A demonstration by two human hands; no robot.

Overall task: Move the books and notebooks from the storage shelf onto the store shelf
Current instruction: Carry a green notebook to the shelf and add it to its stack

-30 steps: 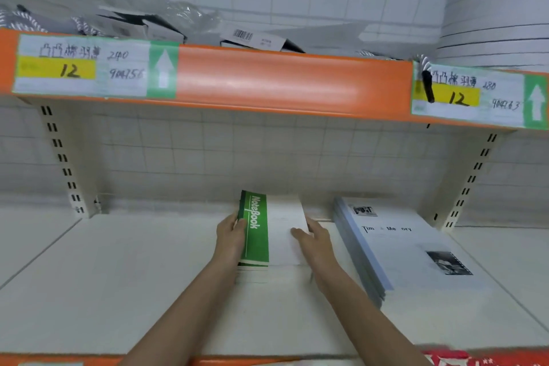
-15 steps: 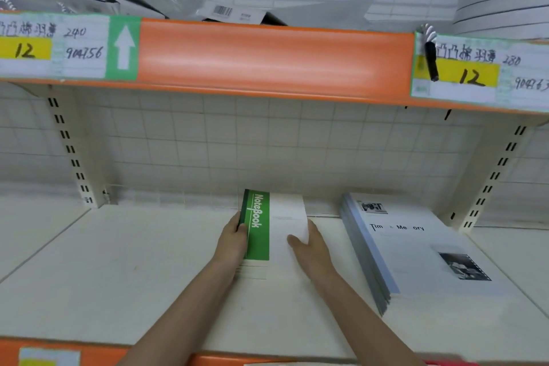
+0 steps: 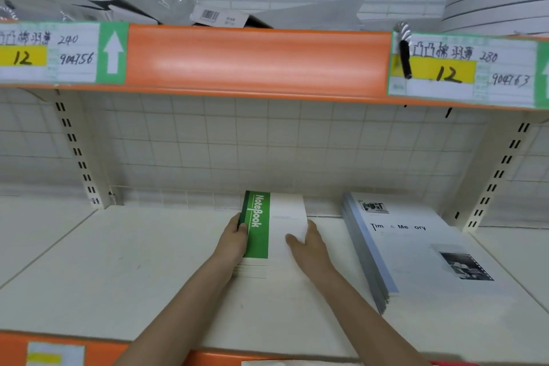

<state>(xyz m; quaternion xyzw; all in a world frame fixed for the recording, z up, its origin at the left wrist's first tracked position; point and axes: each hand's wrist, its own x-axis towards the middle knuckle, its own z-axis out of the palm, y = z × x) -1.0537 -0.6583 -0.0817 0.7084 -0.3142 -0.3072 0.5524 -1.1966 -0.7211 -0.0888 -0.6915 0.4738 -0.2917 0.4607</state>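
A stack of green-and-white notebooks (image 3: 279, 223) marked "NoteBook" lies flat on the white store shelf (image 3: 118, 270), near the back wall. My left hand (image 3: 233, 239) grips the stack's left edge, thumb on the green cover. My right hand (image 3: 309, 246) holds its right side, thumb lying on the white cover and fingers along the edge. To the right lies a stack of pale blue "Time & Memory" books (image 3: 410, 246), a short gap away from the notebooks.
An orange-edged upper shelf (image 3: 255, 59) with handwritten price labels hangs overhead, carrying plastic-wrapped goods (image 3: 166, 6). Slotted uprights (image 3: 77, 151) stand left and right at the back. The orange front rail (image 3: 208, 355) of this shelf runs along the bottom.
Both hands have pushed the notebook stack slightly deeper onto the shelf, and the view has shifted closer and a little left. The blue stack has not moved.
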